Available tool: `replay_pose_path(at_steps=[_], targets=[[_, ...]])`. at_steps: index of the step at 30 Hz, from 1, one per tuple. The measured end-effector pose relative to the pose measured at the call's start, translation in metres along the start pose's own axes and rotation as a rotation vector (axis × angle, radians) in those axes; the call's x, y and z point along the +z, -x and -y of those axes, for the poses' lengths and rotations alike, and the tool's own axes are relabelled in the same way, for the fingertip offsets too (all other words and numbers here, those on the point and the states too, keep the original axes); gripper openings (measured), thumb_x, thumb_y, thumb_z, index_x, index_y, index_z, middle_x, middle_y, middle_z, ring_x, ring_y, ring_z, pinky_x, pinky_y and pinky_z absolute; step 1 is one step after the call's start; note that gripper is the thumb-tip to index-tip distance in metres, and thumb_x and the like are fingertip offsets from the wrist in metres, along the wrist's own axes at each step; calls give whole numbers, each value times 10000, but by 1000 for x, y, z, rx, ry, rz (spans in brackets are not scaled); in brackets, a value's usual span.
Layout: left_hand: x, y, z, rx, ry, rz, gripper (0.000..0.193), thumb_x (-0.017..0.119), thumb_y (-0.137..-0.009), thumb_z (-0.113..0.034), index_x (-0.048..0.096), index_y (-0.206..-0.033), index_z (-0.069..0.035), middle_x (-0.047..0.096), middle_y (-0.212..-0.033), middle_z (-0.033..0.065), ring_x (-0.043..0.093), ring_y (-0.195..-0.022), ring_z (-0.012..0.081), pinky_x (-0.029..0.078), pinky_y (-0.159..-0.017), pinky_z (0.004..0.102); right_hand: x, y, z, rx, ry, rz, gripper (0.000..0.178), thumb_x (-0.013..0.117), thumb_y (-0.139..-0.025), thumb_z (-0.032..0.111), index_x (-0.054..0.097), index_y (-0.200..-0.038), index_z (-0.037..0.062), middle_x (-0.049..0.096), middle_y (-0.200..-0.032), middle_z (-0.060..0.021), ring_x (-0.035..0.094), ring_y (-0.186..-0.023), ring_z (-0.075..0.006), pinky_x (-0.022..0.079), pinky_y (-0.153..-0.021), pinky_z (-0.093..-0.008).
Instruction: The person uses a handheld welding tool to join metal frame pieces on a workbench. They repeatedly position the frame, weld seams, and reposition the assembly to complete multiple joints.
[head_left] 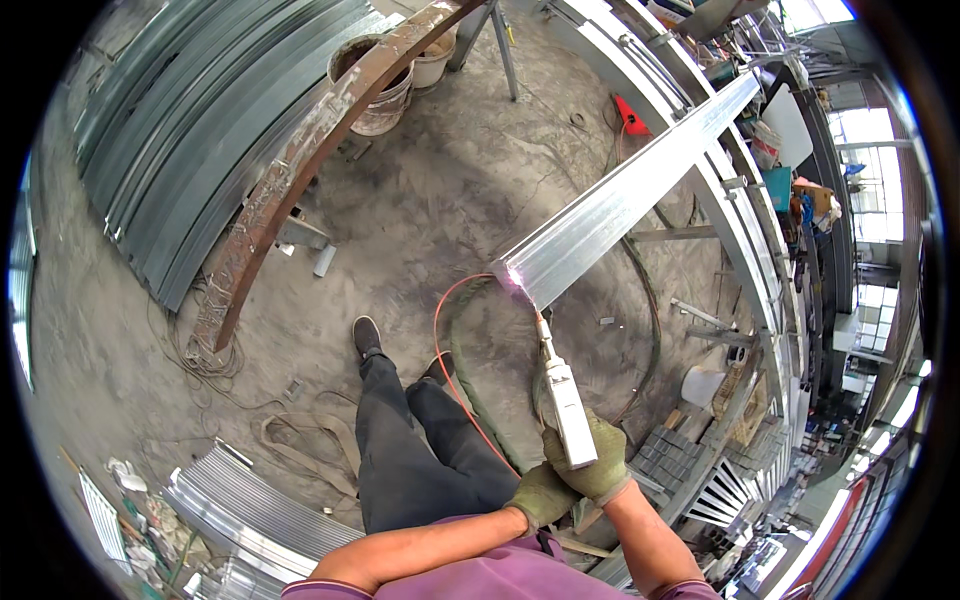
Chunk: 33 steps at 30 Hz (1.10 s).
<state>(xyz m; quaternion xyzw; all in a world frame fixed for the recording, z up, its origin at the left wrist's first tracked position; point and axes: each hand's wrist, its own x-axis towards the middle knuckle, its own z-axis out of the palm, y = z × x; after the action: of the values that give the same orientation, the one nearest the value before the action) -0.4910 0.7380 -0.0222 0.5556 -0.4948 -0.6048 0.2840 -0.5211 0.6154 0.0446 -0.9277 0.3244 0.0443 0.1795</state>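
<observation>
A white handheld welding gun (568, 408) points away from me, its thin nozzle near the end of a long silvery metal profile (625, 205). A bright pinkish-white glow shows at the profile's near end. My right hand (602, 462), in an olive-green work glove, is closed around the rear of the gun. Just below and left of it, my left hand (545, 497), gloved alike, is closed against the gun's underside and the right hand; its fingertips are partly hidden. An orange-red cable (437, 325) loops from near the profile's end back toward my hands.
The profile's far end rests across a long metal frame (735, 215) on the right. A rusty beam (265, 215) crosses the left, beside stacked grey metal profiles (190, 150) and buckets (382, 105). A strap (310, 450) and loose wires lie on the floor.
</observation>
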Motion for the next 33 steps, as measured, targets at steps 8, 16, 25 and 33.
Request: replay_pose_path(at_steps=[8, 16, 25, 33], targets=[[-23, 6, -7, -145, 89, 142, 301, 624, -988, -316, 772, -1131, -97, 802, -1070, 167, 767, -1033, 363, 609, -892, 468, -3, 1, 7, 68, -75, -80, 229, 818, -843, 203, 724, -999, 64, 682, -837, -132, 695, -670, -361, 557, -592, -458], [-17, 13, 10, 12, -103, 163, 332, 563, -1045, -273, 728, -1274, -99, 764, -1263, 156, 720, -1182, 359, 570, -1016, 464, 1, 19, 12, 153, -193, -211, 233, 820, -860, 152, 730, -1042, 38, 700, -873, -153, 704, -725, -370, 565, -644, -457], [-41, 29, 29, -99, 235, 375, 559, 719, -965, -450, 693, -1300, -4, 780, -1180, 209, 756, -1116, 317, 587, -939, 437, 6, 35, 34, 260, -253, -371, 160, 805, -873, 174, 731, -963, 64, 656, -811, -136, 664, -670, -359, 527, -586, -464], [-185, 32, 58, -215, 288, 184, 546, 788, -1032, -322, 629, -1450, -10, 752, -1307, 123, 699, -1199, 193, 563, -1049, 371, 17, 48, 54, 573, -456, -526, 170, 797, -901, 147, 740, -1015, 34, 715, -843, -149, 717, -709, -358, 573, -644, -446]])
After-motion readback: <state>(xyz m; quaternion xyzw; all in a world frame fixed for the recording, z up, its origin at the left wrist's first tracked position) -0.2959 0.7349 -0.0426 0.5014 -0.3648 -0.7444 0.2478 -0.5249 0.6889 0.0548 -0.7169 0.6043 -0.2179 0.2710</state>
